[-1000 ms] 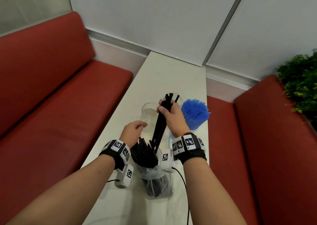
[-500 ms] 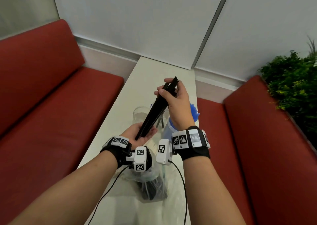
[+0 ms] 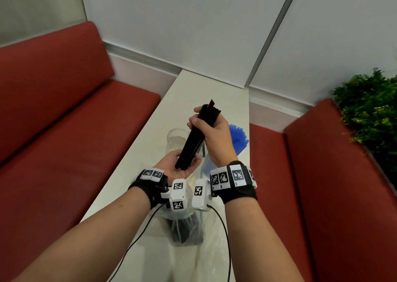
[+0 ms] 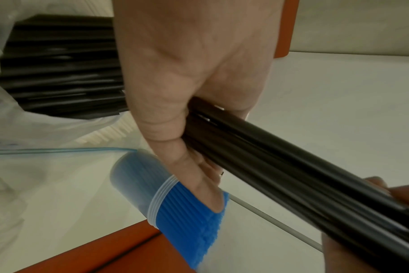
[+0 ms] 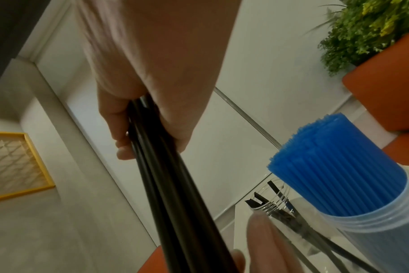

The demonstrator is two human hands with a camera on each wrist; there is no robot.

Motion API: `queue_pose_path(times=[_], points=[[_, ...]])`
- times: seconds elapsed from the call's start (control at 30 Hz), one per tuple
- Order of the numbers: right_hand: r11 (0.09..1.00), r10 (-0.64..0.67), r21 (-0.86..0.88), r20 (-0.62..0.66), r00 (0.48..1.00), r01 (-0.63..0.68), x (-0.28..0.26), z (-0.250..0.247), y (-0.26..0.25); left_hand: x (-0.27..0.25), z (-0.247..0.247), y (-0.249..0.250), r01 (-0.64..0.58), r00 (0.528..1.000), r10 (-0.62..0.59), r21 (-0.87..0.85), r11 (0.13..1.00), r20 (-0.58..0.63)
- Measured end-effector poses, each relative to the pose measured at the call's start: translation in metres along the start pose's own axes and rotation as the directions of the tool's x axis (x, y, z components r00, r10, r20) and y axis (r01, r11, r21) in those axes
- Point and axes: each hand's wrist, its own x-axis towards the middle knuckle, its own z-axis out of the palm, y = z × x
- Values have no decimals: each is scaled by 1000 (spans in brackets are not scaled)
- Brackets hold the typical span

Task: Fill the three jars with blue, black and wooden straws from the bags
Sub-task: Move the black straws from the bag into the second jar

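The bundle of black straws (image 3: 196, 135) slants above the bench (image 3: 133, 174), top end up and away. The right hand (image 3: 211, 131) wraps its fingers round the upper part; the left hand (image 3: 179, 166) cups the lower end, fingers loosely curled. A second ago it stood over the bag (image 3: 187, 228).

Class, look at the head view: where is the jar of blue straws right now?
The jar of blue straws stands on the table's right edge, just behind the right hand.
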Motion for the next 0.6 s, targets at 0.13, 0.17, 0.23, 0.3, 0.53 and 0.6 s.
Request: queue_pose_path(times=[0.13,0.17,0.23,0.3,0.53,0.6], points=[[999,51,18,23,998,-52,2,4,4,-2,-2,6,24,1000,-24,2,1000,-18],[998,53,26,20,998,-54,3,6,5,-2,-2,8,23,999,-23,12,1000,-32],[998,47,33,12,999,-48,8,11,7,-1,-3,13,19,999,-18,18,1000,-50],[999,46,12,3,999,-46,12,15,9,-1,-5,18,36,998,-35,20,999,-58],[988,115,-99,-19,993,-116,14,21,28,7,-12,38,183,978,-170,113,977,-120],[980,136,-141,-22,991,-137,14,22,36,12,-19,38,210,973,-188,163,964,-136]])
